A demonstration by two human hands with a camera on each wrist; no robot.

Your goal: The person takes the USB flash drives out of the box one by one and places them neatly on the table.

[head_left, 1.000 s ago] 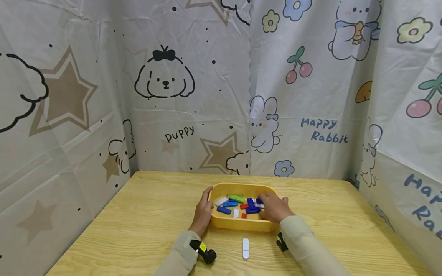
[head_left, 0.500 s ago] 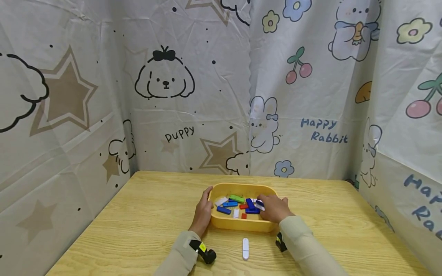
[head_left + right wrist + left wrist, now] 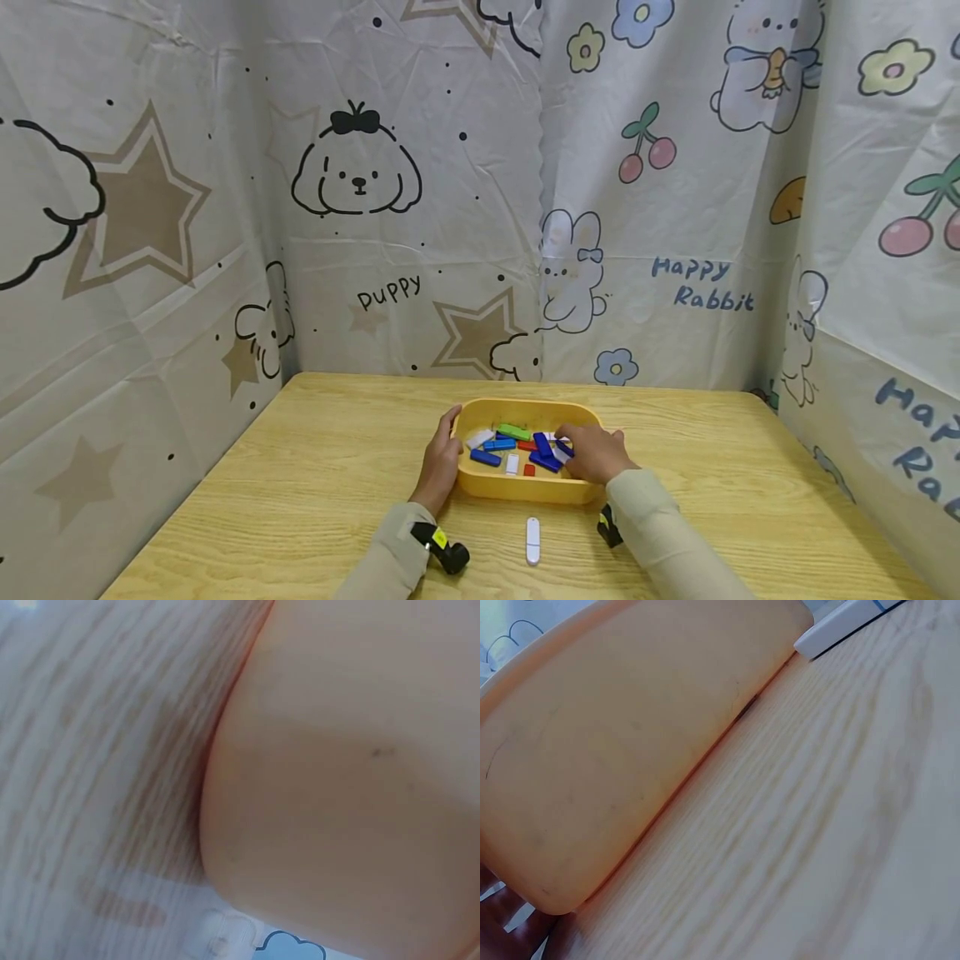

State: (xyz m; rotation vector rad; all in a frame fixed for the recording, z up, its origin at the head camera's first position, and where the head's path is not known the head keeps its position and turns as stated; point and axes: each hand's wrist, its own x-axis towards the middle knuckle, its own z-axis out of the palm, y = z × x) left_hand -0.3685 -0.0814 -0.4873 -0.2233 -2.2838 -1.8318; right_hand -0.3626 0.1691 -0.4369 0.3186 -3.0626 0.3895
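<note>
Yellow tray (image 3: pixel 528 490), right grip (image 3: pixel 597 453) apparently across rim (image 3: pixel 525 401)

tray (image 3: pixel 517 490) on table (image 3: pixel 300 483) | pieces (image 3: pixel 514 432) in tray | stick (image 3: pixel 532 542) before tray

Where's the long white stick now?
In the head view, the white stick lies on the table, on the near side of the yellow bin, between the sleeves.

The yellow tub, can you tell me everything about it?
The yellow tub looks like smooth plastic, oblong with rounded corners, open on top, with dark marks outside. It stands upright on the wood-grain table, colorful little pieces lying inside. The left grip touches its left end; the right grip reaches in at the right.
</note>
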